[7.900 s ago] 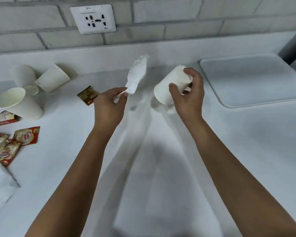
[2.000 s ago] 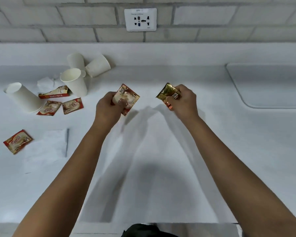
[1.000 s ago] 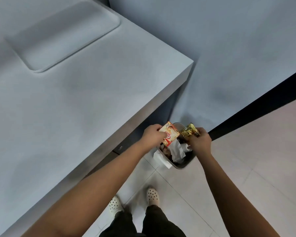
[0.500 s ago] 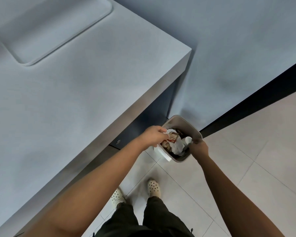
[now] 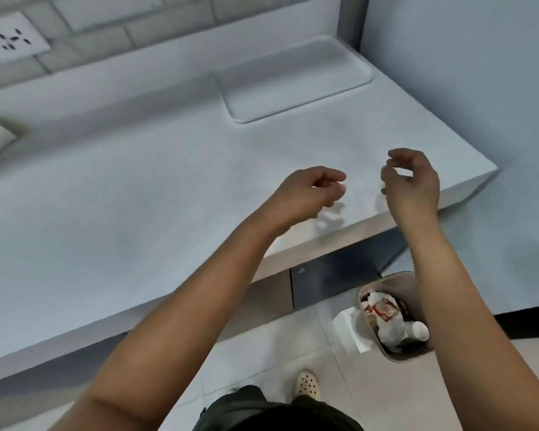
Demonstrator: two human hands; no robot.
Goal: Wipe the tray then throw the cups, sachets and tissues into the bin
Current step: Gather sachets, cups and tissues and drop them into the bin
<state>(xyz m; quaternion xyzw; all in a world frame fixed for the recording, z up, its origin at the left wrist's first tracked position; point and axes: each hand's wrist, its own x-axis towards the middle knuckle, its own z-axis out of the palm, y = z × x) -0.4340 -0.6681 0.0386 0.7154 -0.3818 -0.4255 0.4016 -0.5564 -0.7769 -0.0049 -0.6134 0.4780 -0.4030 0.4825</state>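
Observation:
My left hand and my right hand hover over the right end of the white counter, both empty with fingers loosely curled and apart. The white tray lies bare at the counter's back right corner. On the floor below the counter's right end stands the small grey bin, holding crumpled tissues, a cup and a red sachet. My right forearm hides the bin's right side. A white tissue hangs over the bin's left rim.
A wall socket sits on the brick wall at the upper left. A pale blue wall closes off the right side. My shoe and dark trousers show on the tiled floor at the bottom.
Both hands have let go of the sachets into the bin and risen from it to above the counter's right end. My view has swung back up toward the counter.

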